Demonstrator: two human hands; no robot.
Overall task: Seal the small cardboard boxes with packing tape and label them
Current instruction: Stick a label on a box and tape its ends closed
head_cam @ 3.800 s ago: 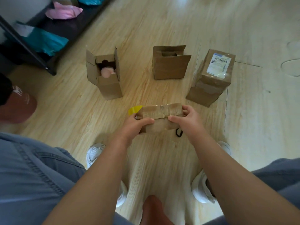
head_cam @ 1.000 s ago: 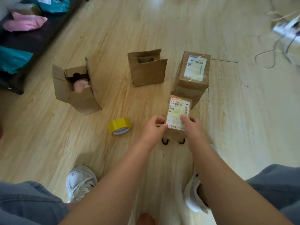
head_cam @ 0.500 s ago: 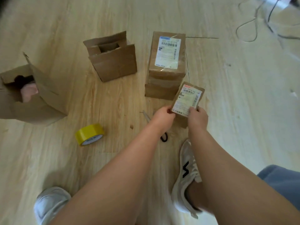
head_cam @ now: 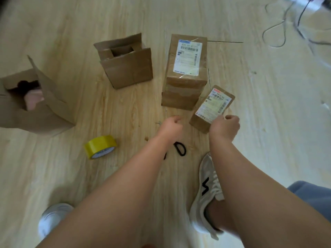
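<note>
Our right hand (head_cam: 225, 125) pinches the small cardboard box (head_cam: 199, 123) by its near corner, thumb and fingers curled over the edge. It holds the box tilted, with the shipping label (head_cam: 213, 106) turned up toward us. That grip seems chosen to keep the label readable while the box is set down. Whether its far edge touches the wooden floor (head_cam: 268, 122) or hangs just above it, we cannot tell.

Our left hand (head_cam: 171, 125) is clear of the box. Its fingers are curled in and we can make out nothing held in them. Under that forearm lie the black-handled scissors (head_cam: 180, 149), and the yellow roll of packing tape (head_cam: 100, 146) rests further left. Both are near enough to pick up for the next box.

Just beyond the small box stands a taller sealed parcel (head_cam: 184, 90), taped and labelled on top. By our reading, finished work collects on this side.

Two boxes are not yet done. One open carton (head_cam: 129, 72) stands at centre with its flaps raised. Another open carton (head_cam: 44, 115) sits at the left edge with something pink (head_cam: 33, 100) inside.

A grey sneaker (head_cam: 207, 187) is planted beside the scissors, and loose cables (head_cam: 279, 29) trail across the far right.
</note>
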